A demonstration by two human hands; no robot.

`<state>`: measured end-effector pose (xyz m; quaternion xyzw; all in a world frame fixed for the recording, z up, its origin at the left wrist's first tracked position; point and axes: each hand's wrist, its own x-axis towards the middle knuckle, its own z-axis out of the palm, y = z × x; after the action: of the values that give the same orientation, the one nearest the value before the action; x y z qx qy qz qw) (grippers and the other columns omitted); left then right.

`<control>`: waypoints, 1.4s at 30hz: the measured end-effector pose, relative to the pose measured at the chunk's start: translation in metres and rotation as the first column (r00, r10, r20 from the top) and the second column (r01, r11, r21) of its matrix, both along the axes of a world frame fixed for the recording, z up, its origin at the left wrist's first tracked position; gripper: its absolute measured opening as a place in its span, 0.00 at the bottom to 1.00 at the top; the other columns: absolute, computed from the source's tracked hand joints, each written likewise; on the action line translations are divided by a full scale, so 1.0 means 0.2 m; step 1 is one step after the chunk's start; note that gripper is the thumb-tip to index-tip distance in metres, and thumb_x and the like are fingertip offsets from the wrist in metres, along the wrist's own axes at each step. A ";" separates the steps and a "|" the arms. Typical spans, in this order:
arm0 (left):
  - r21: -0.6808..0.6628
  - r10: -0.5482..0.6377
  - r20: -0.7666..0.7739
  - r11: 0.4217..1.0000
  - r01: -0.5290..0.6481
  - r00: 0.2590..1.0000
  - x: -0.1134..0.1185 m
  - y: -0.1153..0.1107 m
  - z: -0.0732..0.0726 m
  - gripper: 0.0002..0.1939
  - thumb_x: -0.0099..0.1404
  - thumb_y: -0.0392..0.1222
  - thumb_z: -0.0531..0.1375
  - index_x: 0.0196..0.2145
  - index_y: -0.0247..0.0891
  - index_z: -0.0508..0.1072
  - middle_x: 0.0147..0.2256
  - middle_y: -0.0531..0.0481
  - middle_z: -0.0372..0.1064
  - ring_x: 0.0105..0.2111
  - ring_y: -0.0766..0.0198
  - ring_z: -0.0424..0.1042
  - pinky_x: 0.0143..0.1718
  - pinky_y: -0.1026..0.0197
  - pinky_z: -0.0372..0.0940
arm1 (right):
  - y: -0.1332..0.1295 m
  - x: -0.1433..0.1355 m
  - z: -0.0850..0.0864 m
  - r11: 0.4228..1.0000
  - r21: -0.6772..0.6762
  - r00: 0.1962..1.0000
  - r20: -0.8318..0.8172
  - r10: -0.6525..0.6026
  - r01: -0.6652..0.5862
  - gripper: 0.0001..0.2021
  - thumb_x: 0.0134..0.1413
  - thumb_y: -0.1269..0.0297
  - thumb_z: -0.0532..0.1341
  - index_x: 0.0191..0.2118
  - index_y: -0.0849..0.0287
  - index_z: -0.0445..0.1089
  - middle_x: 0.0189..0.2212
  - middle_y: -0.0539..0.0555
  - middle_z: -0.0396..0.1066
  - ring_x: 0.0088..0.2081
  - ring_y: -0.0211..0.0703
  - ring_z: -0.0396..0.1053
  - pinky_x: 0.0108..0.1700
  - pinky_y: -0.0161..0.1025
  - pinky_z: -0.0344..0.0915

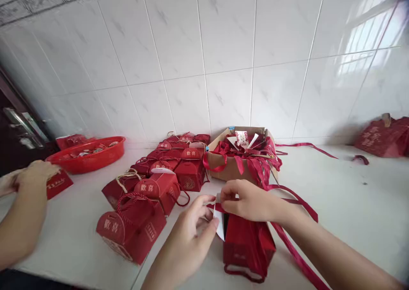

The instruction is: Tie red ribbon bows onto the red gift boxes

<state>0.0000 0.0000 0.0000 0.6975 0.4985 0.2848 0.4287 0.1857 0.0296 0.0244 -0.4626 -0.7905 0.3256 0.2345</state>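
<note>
A red gift box [247,249] stands on the counter in front of me, with a cord handle low on its near side. Its white-backed flap [219,227] sticks up at the left end. My left hand [189,234] grips that flap between thumb and fingers. Fingers curled, my right hand [251,200] pinches at the top of the flap, where a red ribbon [211,206] crosses it. The exact spot of the pinch is partly hidden by my fingers. More ribbon [297,256] trails across the counter under my right forearm.
Left of my hands stand several finished-looking red boxes [134,230] with cord handles. Behind, a cardboard box [228,167] overflows with ribbons. A red basin [87,156] stands farther left, beside another person's hands [36,175] at a red box [59,184]. Red bags [383,136] lie far right.
</note>
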 end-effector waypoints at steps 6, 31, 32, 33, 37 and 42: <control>0.044 0.027 0.012 0.999 -0.027 1.000 0.01 0.00 0.02 0.12 0.68 0.50 0.50 0.41 0.42 0.66 0.37 0.51 0.68 0.40 0.61 0.67 0.41 0.63 0.59 | 0.00 0.00 0.01 0.997 0.036 0.998 -0.024 0.062 -0.061 0.06 0.49 0.69 0.55 0.28 0.58 0.70 0.29 0.49 0.71 0.32 0.38 0.65 0.35 0.35 0.60; 0.201 0.319 0.695 0.774 -0.601 0.644 -0.07 0.05 0.04 0.12 0.59 0.40 0.62 0.42 0.44 0.71 0.48 0.49 0.70 0.55 0.53 0.65 0.56 0.50 0.61 | -0.13 0.36 0.17 0.998 0.012 0.870 0.490 -0.059 0.061 0.08 0.51 0.60 0.56 0.36 0.50 0.70 0.39 0.50 0.71 0.40 0.46 0.68 0.36 0.38 0.63; 0.206 0.307 0.550 0.851 -0.483 0.777 -0.06 0.06 0.01 0.11 0.59 0.42 0.62 0.42 0.44 0.71 0.49 0.48 0.69 0.55 0.53 0.64 0.57 0.51 0.59 | -0.13 0.36 0.17 0.997 -0.004 0.863 0.501 -0.061 0.073 0.08 0.50 0.60 0.56 0.37 0.50 0.70 0.40 0.50 0.71 0.40 0.46 0.68 0.36 0.38 0.63; 0.187 0.263 0.393 0.916 -0.356 0.881 -0.06 0.06 -0.01 0.13 0.59 0.42 0.61 0.44 0.45 0.70 0.50 0.47 0.68 0.56 0.53 0.63 0.57 0.50 0.58 | -0.12 0.35 0.17 0.997 -0.019 0.861 0.505 -0.057 0.078 0.08 0.50 0.60 0.56 0.36 0.50 0.70 0.40 0.50 0.71 0.40 0.46 0.68 0.36 0.38 0.63; 0.052 0.082 0.000 0.995 -0.082 0.997 -0.03 0.06 -0.05 0.23 0.60 0.40 0.58 0.53 0.50 0.62 0.57 0.49 0.61 0.59 0.54 0.58 0.58 0.51 0.54 | -0.10 0.35 0.17 0.998 -0.046 0.869 0.495 -0.023 0.052 0.11 0.53 0.57 0.54 0.36 0.50 0.72 0.38 0.50 0.73 0.39 0.46 0.69 0.37 0.38 0.64; 0.079 -0.004 -0.066 0.997 0.009 0.998 -0.01 0.04 -0.01 0.07 0.64 0.41 0.52 0.38 0.44 0.70 0.44 0.52 0.70 0.45 0.60 0.68 0.45 0.62 0.61 | -0.11 0.35 0.14 0.993 -0.059 0.867 0.494 -0.063 0.105 0.13 0.53 0.54 0.55 0.40 0.48 0.73 0.41 0.51 0.72 0.42 0.49 0.70 0.41 0.40 0.65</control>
<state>-0.0011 0.0078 -0.0026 0.7246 0.4983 0.2798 0.3853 0.2562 0.0082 0.0527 -0.5735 -0.7889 0.2200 0.0205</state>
